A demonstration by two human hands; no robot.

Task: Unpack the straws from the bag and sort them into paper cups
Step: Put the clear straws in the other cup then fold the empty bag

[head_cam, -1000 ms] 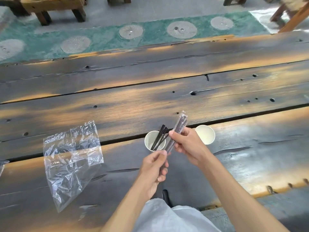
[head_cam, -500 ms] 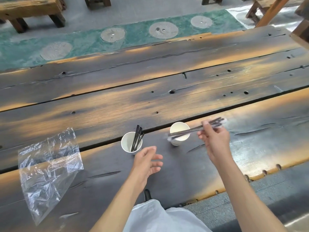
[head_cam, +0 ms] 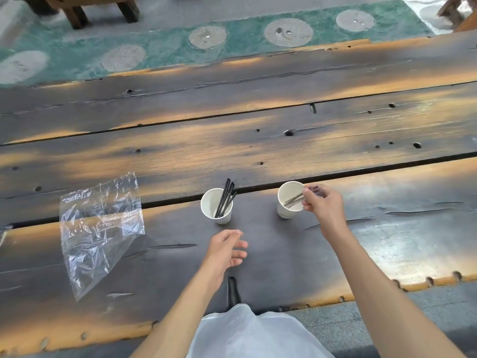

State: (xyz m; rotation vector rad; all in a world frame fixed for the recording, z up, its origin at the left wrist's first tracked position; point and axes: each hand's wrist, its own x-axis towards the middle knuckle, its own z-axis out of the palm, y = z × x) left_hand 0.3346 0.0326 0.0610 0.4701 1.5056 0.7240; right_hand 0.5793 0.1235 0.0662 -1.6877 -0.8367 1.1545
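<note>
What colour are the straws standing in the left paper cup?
Black straws, clearest in the head view against the white left paper cup.

Clear crumpled plastic bag [head_cam: 99, 228] lies flat and empty on the dark wooden plank table [head_cam: 258, 151], at 9 o'clock from the cups. Left white paper cup [head_cam: 216, 205] stands upright, holding a few thin black straws [head_cam: 226, 198] leaning toward 1 o'clock, tips above the rim. Right white paper cup [head_cam: 290, 200], at 3 o'clock from the first, well apart, tilts slightly; a clear-wrapped bundle of dark straws [head_cam: 296, 199] slants into its mouth, upper end pinched in the right hand [head_cam: 322, 205].
</note>
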